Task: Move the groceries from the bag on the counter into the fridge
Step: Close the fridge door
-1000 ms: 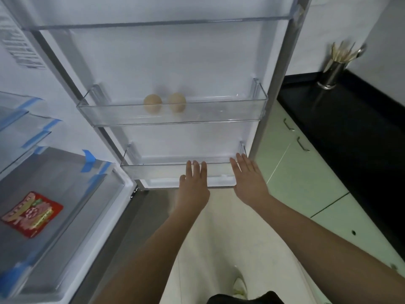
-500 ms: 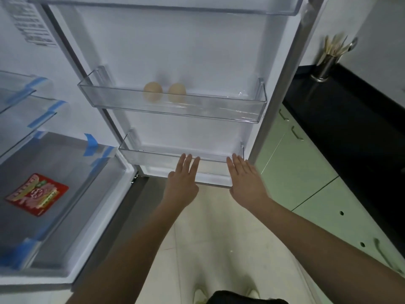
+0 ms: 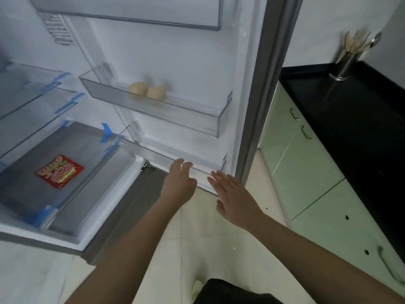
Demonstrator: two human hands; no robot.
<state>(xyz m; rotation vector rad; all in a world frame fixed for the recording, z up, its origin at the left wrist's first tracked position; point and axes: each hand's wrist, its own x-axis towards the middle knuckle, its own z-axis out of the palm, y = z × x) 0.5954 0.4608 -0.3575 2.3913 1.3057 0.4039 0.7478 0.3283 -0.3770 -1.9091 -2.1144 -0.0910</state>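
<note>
The fridge stands open with its door (image 3: 192, 51) swung out in front of me. Two pale round eggs (image 3: 147, 91) sit side by side in the middle door bin (image 3: 197, 119). A red snack packet (image 3: 59, 171) lies on the glass over the bottom drawer inside the fridge. My left hand (image 3: 179, 183) is empty, fingers loosely bent at the front of the lowest door bin (image 3: 153, 153). My right hand (image 3: 232, 194) is flat and empty, fingers stretched toward the same bin's right end. No bag is in view.
Glass shelves (image 3: 32, 102) with blue tape fill the fridge on the left. A black counter (image 3: 355, 128) runs along the right, carrying a steel cup of utensils (image 3: 344, 64). Pale green cabinet doors (image 3: 306, 172) sit under it. Tiled floor lies below my arms.
The view has swung so the door now looks turned to the left. Both hands stay low by the bottom door bin; my left fingers have bent slightly.
</note>
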